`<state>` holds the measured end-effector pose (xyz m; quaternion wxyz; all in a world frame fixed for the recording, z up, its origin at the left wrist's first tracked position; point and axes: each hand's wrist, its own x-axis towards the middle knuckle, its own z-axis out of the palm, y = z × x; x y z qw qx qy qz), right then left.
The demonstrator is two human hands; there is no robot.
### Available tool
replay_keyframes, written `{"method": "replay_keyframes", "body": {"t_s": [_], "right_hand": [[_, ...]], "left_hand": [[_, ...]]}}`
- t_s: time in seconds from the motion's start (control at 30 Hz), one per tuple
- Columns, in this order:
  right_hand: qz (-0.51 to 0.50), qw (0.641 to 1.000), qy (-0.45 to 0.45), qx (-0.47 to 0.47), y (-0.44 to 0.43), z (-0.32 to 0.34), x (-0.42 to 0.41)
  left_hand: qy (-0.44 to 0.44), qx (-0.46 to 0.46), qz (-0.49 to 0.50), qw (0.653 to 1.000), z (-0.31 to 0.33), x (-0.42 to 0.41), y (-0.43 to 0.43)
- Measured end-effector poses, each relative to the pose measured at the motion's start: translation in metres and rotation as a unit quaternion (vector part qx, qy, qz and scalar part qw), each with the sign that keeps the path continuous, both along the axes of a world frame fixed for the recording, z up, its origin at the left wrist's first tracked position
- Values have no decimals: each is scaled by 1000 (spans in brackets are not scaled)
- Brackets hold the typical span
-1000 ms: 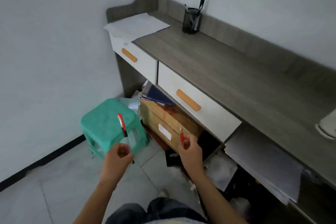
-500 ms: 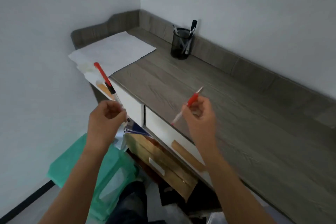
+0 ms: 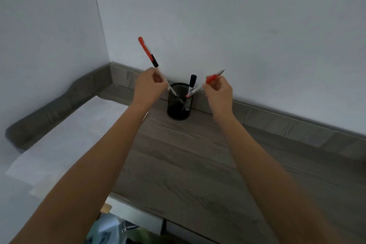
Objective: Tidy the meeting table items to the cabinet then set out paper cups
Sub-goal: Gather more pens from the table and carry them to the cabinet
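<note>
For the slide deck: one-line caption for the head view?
Left hand and right hand each lower a red pen over the black pen holder on the cabinet top.

A pen holder (image 3: 178,103) stands on the cabinet top (image 3: 198,164), at the back against the wall. A marker (image 3: 192,83) sits inside it. The left hand (image 3: 150,87) is just left of the holder, with a pen (image 3: 152,59) whose lower end dips into it. The right hand (image 3: 218,93) is just right, its pen (image 3: 210,81) slanting toward the rim. Paper sheets (image 3: 69,140) lie on the top's left end.
</note>
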<state>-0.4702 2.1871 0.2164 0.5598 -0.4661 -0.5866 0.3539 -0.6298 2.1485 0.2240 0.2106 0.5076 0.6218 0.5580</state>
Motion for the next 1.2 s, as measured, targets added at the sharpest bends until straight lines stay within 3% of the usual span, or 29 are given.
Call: {"method": "replay_keyframes", "body": {"t_s": [0.4, 0.73, 1.2], "right_hand": [[-16, 978, -206, -5, 42, -14, -23], [-35, 977, -211, 5, 40, -16, -28], [-86, 984, -156, 13, -7, -23, -2]], "left_hand": [[135, -98, -36, 985, -30, 3, 84], [190, -132, -54, 971, -22, -5, 81], [184, -128, -75, 972, -8, -4, 82]]}}
